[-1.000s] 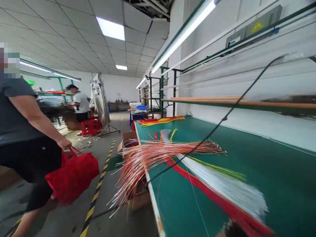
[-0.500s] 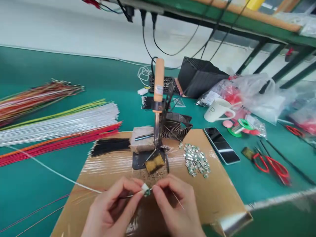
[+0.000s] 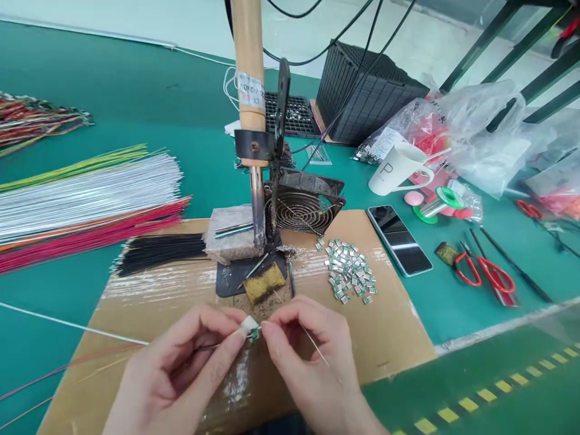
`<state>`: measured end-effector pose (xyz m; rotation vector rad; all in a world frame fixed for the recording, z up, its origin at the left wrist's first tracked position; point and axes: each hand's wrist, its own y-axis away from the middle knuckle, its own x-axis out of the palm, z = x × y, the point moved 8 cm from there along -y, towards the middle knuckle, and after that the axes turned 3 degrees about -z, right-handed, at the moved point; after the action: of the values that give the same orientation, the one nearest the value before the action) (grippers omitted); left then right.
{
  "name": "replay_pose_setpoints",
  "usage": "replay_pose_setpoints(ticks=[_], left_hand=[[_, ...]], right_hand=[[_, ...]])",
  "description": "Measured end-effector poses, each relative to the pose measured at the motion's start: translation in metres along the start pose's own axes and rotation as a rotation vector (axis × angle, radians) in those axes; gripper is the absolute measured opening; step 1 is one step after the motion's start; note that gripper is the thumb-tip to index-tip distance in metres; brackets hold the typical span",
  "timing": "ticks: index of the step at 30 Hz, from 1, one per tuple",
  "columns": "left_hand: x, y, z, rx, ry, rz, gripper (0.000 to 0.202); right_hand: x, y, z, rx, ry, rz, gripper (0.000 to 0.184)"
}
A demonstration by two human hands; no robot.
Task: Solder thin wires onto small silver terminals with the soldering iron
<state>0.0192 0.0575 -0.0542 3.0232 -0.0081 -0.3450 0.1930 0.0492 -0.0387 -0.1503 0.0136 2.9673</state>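
Near the front of the cardboard sheet, my left hand pinches a small green circuit board with a white piece beside it, between thumb and forefinger. A white wire and thin coloured wires run toward this hand from the left. My right hand is closed in a pinch right beside the board, its fingertips at the board's edge. A thin silvery wire sticks out across its palm side. Behind the hands, a soldering iron with a wooden handle stands tip down in its stand, near a yellow sponge.
Small metal-and-green connectors lie piled on the cardboard, beside a phone. Bundled wires spread at left. A fan, mug, solder spool and red-handled scissors stand or lie around.
The view has tilted down and come closer, so the iron looks larger and the shelf has left the picture. Both hands keep their pinch at the circuit board.
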Motion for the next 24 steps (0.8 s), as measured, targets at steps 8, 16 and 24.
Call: replay_pose_setpoints(ticks=[8, 16, 24], left_hand=[[0.0024, 0.0041, 0.0053, -0.010, -0.002, -0.015, 0.015], [0.0049, 0.0039, 0.0092, -0.055, -0.011, -0.064, 0.016], [0.0057, 0.0045, 0.0025, 0.007, -0.112, -0.155, 0.015]], right_hand=[[-0.0019, -0.0014, -0.0038, 0.024, -0.018, -0.007, 0.017], [-0.0043, -0.0062, -0.0024, 0.001, 0.006, -0.013, 0.017], [-0.0055, -0.0081, -0.0034, -0.005, 0.074, 0.011, 0.017]])
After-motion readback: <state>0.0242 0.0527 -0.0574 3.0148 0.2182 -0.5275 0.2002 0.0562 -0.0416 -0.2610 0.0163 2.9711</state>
